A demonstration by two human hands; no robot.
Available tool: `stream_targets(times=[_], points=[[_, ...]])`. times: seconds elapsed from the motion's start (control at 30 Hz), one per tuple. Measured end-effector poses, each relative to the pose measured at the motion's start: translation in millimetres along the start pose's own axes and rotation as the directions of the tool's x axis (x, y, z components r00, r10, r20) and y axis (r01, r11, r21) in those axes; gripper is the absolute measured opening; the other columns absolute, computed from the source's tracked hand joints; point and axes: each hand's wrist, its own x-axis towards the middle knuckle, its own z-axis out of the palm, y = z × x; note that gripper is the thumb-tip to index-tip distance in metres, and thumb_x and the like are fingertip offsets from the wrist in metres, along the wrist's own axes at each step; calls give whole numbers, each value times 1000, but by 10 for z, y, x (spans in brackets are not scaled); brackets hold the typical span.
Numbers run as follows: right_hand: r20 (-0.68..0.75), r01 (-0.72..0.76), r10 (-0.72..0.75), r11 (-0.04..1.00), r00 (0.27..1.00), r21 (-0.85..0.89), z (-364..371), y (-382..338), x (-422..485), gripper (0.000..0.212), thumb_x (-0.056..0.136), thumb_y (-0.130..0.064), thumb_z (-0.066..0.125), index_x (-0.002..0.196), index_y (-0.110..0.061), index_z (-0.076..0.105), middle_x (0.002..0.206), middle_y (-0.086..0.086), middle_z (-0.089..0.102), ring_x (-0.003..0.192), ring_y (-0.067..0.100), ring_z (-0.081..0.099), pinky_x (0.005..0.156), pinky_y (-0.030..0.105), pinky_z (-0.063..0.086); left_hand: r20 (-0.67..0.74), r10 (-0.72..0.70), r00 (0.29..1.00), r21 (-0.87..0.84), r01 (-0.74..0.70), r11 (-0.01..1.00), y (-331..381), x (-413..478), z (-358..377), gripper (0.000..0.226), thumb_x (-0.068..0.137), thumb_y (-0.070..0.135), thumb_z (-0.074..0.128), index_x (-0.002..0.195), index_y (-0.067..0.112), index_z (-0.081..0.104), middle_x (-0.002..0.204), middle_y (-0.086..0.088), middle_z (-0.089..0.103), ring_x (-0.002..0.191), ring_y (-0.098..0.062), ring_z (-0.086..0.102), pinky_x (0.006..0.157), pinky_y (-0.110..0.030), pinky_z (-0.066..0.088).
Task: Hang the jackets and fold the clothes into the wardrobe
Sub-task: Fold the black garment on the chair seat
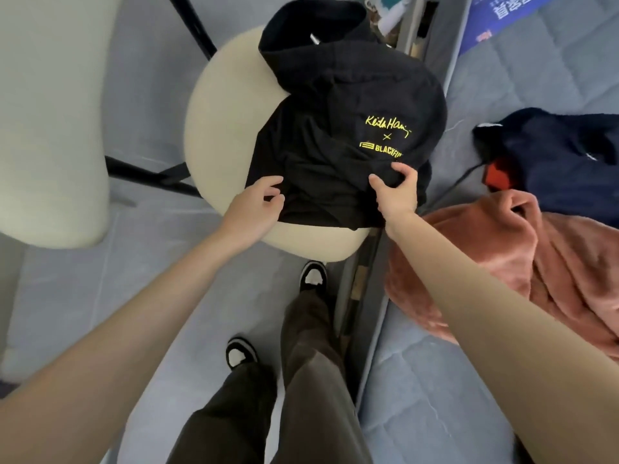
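Black hoodie on cream stool, gripped by left hand, right hand.

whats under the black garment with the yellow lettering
A cream round seat lies under the black garment; its left and near rim show. The middle and right side are covered, so anything else beneath is hidden.

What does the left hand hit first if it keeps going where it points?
The black T-shirt on the cream stool; the left hand seems to pinch its near edge, so there is no gap.
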Motion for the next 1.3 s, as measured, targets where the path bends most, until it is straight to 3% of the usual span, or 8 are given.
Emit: stream_targets(times=[0.1,0.27,0.5,0.63,0.8,1.03,1.17,1.3], points=[[-35,52,-55,995,998,-79,-73,-44,-13,13,86,-20,67,94,-26,59,113,5,64,107,30,60,97,41,49,2,-3,1000,-35,3,999,-34,-79,-31,42,99,22,42,142,22,41,135,1,53,108,-9,51,86,-20,35],[174,268,-240,950,955,-162,-196,-197,-485,21,83,-12,68,78,-31,60,96,3,67,97,23,62,97,41,48,-50,41,998,-111,-47,993,-76,-465,-209,42,99,19,43,141,21,42,134,0,53,101,-8,53,85,-20,37],[451,478,-401,876,797,-67,-339,-274,-1807,28,80,-1,65,70,-26,56,67,-5,49,63,10,47,61,21,40,-152,125,980,-106,-142,984,-333,-1400,-560,41,99,15,45,140,16,43,133,-4,54,100,-6,50,81,-12,32],[560,546,-448,838,697,-9,-439,-267,-2644,18,70,-7,56,60,-21,50,60,-10,45,55,3,38,54,12,33,-199,171,965,-123,-198,973,-587,-2042,-761,42,98,16,47,140,19,43,133,-2,54,101,-10,53,86,-22,39],[682,499,-409,864,606,75,-481,-109,-3535,16,54,-6,42,51,-21,41,56,-8,37,55,7,31,51,18,24,-193,205,960,-117,-229,966,-1036,-2859,-795,47,96,12,49,142,20,41,135,-5,51,101,-14,55,93,-24,39],[756,315,-295,941,584,124,-316,158,-4394,22,51,4,35,49,-17,43,54,-2,36,53,13,34,44,19,27,-120,96,988,-68,-105,992,-2004,-3701,-657,79,83,15,69,149,17,26,151,-7,34,137,-20,31,106,-21,22],[789,212,-227,969,570,126,-71,252,-4801,23,54,3,30,59,-17,21,59,-6,23,60,13,16,50,24,17,-74,-92,993,-122,83,989,-2551,-4123,-529,105,70,26,81,152,24,16,155,-4,25,141,-23,27,115,-37,25],[899,22,-36,999,435,29,204,322,-5243,23,54,2,29,50,-21,32,54,-7,30,48,11,34,50,21,33,-58,-214,975,-271,191,943,-2961,-4519,-368,122,54,46,87,151,29,15,151,2,35,137,-24,36,112,-45,31]])
